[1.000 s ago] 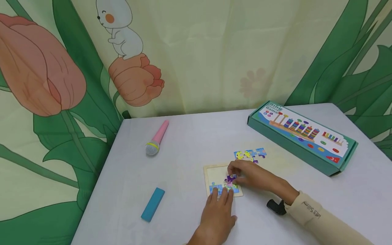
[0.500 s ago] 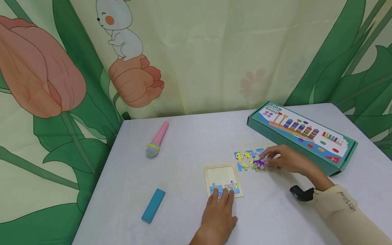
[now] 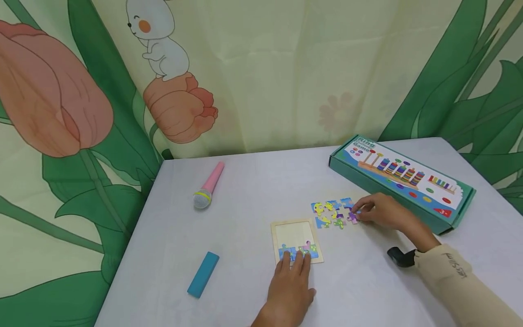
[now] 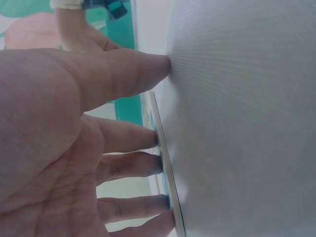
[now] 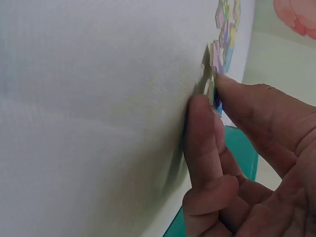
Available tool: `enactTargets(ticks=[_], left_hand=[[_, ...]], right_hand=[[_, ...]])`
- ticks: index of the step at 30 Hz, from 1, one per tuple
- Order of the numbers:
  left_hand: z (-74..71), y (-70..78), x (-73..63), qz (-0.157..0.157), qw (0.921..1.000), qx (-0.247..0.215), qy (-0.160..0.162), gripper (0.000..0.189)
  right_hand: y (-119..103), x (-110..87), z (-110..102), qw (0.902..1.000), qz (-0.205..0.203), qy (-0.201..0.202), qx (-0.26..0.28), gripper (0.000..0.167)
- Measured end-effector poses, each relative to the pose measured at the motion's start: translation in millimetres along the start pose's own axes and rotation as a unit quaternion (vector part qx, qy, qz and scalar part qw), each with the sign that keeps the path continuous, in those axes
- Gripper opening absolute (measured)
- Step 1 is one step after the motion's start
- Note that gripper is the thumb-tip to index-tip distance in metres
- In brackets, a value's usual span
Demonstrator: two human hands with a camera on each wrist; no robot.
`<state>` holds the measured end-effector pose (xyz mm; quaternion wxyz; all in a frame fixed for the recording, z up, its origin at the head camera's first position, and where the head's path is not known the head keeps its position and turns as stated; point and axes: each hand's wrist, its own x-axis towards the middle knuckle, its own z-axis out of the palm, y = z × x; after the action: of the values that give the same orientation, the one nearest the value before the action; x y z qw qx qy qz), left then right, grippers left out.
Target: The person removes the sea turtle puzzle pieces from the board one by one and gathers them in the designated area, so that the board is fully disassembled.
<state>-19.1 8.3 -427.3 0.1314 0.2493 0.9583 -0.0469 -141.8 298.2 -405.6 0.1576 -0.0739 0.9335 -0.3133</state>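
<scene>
A shallow wooden puzzle tray (image 3: 274,236) lies on the table, with several blue and pink jigsaw pieces (image 3: 308,248) along its near side. My left hand (image 3: 288,288) rests straight fingertips on the tray's near edge; the left wrist view shows its fingers (image 4: 131,164) on the rim and the thumb on the cloth. To the right of the tray my right hand (image 3: 384,211) pinches a purple puzzle piece (image 3: 352,217) between thumb and finger. That piece, partly hidden by the fingers, is low over the cloth beside the loose puzzle pieces (image 3: 323,221).
A green ring-game box (image 3: 402,181) lies behind the right hand. A pink toy microphone (image 3: 209,184) is at the back left, and a blue block (image 3: 203,274) lies left of the tray. Behind the table hangs a printed curtain (image 3: 278,81).
My right hand has carried the purple piece from above the tray rightward to the loose pieces, then shifted and turned it slightly there. The left hand has stayed on the tray.
</scene>
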Motion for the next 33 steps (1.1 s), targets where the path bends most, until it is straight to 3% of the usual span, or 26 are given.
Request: enactTargets(ticks=[11,16,21,26,30,33], left_hand=[[2.3,0.0,-8.8,-0.001,1.0,-0.002,0.003,0.076],[3.2,0.5,-11.7,0.001,0.9997,0.004,0.024,0.074],[3.0,-0.6,-12.4,0.004,0.9998,-0.004,0.021,0.073],[1.9,-0.9,-14.1,0.003,0.9995,-0.025,0.019,0.074],[-4.1,-3.6,-18.4,-0.01,0.9982,-0.054,0.025,0.077],[-12.5,-17.6,-20.3,-0.031,0.9947,-0.09,0.039,0.081]], right_hand=[[-12,-10.9,20,0.996,0.026,0.068,-0.051,0.016],[-16,-13.7,24,0.9927,0.015,0.091,-0.078,0.015],[-25,-13.9,26,0.9894,0.016,0.103,-0.101,0.015],[-52,-14.9,35,0.9901,0.012,0.101,-0.097,0.016],[-81,-12.7,50,0.9922,-0.029,0.088,-0.083,0.014],[-99,-10.7,66,0.9938,-0.064,0.06,-0.068,0.014]])
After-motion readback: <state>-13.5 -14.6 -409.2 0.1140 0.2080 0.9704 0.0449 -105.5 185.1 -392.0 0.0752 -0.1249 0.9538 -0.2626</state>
